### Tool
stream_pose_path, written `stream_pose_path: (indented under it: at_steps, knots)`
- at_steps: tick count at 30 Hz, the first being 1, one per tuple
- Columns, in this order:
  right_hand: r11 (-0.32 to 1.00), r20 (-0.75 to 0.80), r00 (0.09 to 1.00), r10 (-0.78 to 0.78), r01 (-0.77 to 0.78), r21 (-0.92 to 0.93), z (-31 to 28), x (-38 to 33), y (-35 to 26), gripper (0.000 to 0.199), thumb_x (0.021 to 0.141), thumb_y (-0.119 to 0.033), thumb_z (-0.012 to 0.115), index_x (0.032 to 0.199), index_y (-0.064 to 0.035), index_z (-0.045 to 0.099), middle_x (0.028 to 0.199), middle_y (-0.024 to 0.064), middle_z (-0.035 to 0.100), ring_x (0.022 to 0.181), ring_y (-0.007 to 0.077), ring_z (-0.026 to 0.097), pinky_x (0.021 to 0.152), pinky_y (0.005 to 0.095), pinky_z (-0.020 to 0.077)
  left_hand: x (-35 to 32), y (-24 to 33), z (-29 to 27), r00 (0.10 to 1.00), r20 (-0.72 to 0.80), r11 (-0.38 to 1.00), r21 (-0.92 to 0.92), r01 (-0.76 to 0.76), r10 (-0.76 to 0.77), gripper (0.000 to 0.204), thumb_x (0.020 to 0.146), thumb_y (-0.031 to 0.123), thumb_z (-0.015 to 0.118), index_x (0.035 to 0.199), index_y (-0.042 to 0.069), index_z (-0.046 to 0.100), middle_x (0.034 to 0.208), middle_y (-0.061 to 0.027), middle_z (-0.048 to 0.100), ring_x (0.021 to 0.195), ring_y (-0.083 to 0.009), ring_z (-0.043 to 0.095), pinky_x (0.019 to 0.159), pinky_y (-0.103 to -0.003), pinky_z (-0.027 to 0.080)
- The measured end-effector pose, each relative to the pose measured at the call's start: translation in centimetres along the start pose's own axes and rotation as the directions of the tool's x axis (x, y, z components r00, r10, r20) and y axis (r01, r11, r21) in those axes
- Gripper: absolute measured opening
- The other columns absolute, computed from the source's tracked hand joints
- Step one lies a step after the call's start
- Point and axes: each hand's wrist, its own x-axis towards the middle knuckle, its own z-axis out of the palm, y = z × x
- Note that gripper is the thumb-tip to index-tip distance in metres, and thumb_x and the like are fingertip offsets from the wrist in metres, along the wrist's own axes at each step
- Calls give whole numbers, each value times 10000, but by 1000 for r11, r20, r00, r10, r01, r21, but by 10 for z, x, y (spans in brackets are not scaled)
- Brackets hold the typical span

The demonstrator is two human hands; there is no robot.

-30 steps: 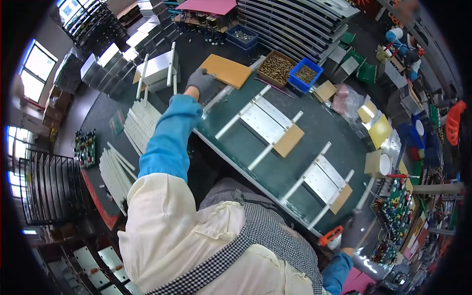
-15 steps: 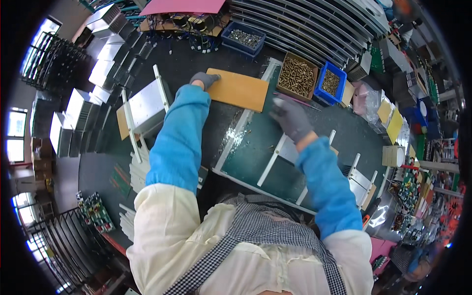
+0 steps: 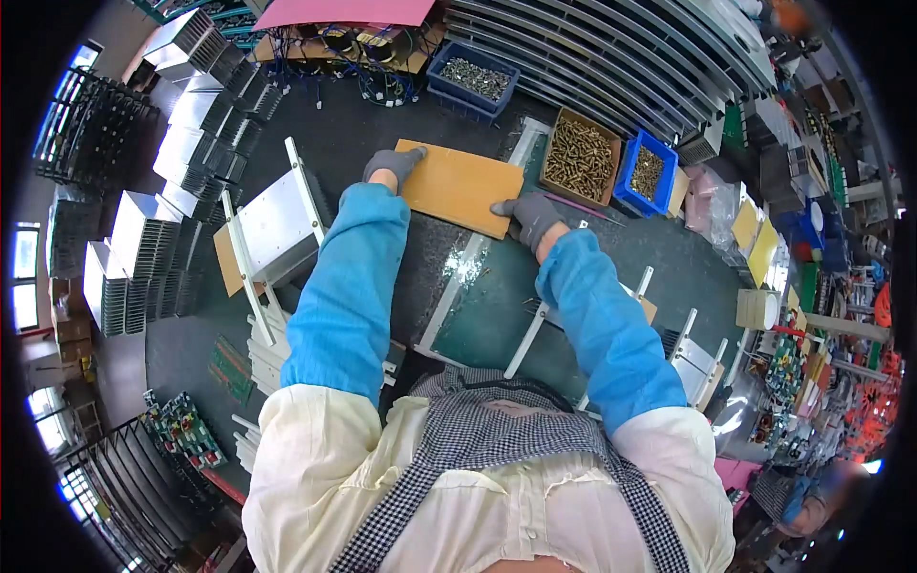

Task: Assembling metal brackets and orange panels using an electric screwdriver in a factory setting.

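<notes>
A flat orange-brown rectangular board [image 3: 462,187] lies slantwise before me at the far side of the bench. My left hand [image 3: 395,166], in a grey glove, grips its left end with the thumb on top. At the near right corner, my grey-gloved right hand [image 3: 531,218] holds the board with its thumb on the upper face. The fingers beneath the board are hidden. Just beyond my right hand is a cardboard box of brass-coloured screws [image 3: 579,160], with a blue bin of small brass parts [image 3: 646,178] beside it.
Left of my left arm sits a metal box part with white strips [image 3: 279,225]. More white strips [image 3: 523,342] lie by my right forearm. A blue tray of silver hardware [image 3: 474,78] stands at the back. Finned metal heat sinks [image 3: 134,239] are stacked at far left.
My right hand has moved left and taken hold of the board's near right corner. The board has shifted slightly nearer; my left hand still grips its left end.
</notes>
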Motion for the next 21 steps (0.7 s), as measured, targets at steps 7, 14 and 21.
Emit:
stream_pose_path:
  at_steps: [7,14,21]
  knots:
    - [835,92,891,-445,450,-316,-4,-21,12,519,763,4,724,1257,19,567,1114,150,653,1039,301,643,932,371,501,-27,-25,-11,985,69,925,-360,-123,158,961,724,732,693,1290,-38,589,1305,-202,606,1222,-330,574,1027,-383,431]
    - [275,205,505,-839,717,-641,-13,-33,-4,495,751,-69,743,1189,9,526,1148,195,537,1083,359,568,938,392,467,-118,-68,17,742,-586,582,-495,-646,325,648,790,382,782,1273,9,561,1170,-137,645,1034,-240,637,933,-358,494]
    - [297,241,634,-735,620,-727,-11,-18,17,611,772,-53,728,1328,-3,480,1222,175,542,1109,324,566,1006,365,450,-140,-116,60,776,-552,651,-474,-593,306,871,677,263,880,1384,52,415,1217,-140,586,1130,-247,585,989,-373,476]
